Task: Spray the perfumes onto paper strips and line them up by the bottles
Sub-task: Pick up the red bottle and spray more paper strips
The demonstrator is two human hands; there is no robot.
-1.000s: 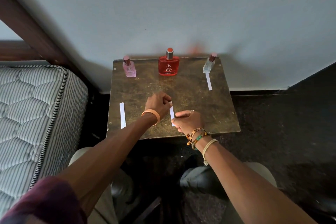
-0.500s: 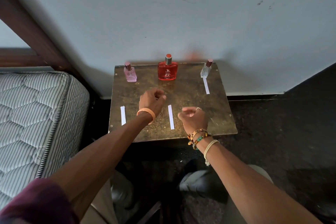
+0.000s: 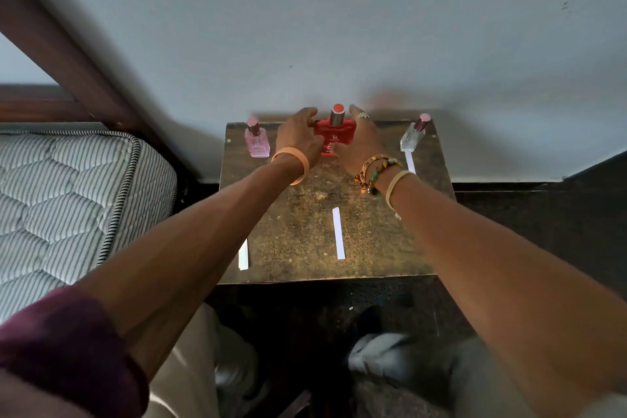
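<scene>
A mattress [image 3: 68,197] lies far left of the hands, beside the table [image 3: 295,231]. A strip [image 3: 243,256] sits at the table's near left edge, well back from the hands and close against the left forearm. The pink bottle [image 3: 257,141] stands upright just left of the left hand [image 3: 298,137]. That hand, with an orange band at its wrist, is at the left side of the red bottle [image 3: 336,136], fingers half curled past its shoulder and thumb toward its front. The red bottle stands upright between the two hands, at the table's far edge by the wall. The right hand [image 3: 361,142] flanks it on the other side, thumb at the front, fingers reaching behind. Both hands are blurred, so whether either has actually closed on the glass cannot be told. A second strip [image 3: 338,232] lies well short of the hands, roughly in line with the red bottle. Right of the right hand stands the clear bottle [image 3: 413,136], with a third strip [image 3: 410,161] just in front of it, beside the right wrist.
</scene>
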